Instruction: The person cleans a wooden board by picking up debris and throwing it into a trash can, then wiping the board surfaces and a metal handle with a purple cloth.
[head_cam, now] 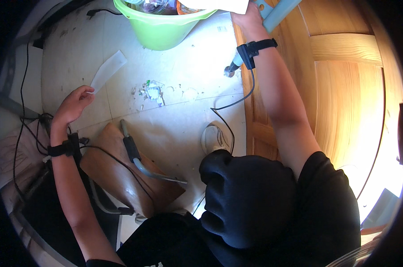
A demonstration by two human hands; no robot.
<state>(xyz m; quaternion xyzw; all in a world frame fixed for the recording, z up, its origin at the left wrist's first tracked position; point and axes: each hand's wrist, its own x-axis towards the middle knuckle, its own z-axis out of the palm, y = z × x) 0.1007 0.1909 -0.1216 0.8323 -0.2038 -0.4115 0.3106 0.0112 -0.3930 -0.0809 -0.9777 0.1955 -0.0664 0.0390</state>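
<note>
My left hand (73,105) pinches one end of a white paper strip (109,70) between thumb and fingertips, above the pale floor. The strip's far end points up and right. At the top right, my right hand (250,21) is beside a light-blue metal tube (279,15), at the edge of a white sheet (218,5). The sheet covers its fingers, so what they grip is hidden. Under that sheet stands a lime-green plastic bucket (164,31) holding mixed items, among them clear plastic and something orange.
Torn plastic litter (153,91) lies mid-floor. A wooden chair seat (121,167) with bent metal tubing (154,175) is at lower left. Wooden panelling (338,100) runs along the right. Black cables (231,130) trail from both wrist straps. My shoe (216,138) is on the floor.
</note>
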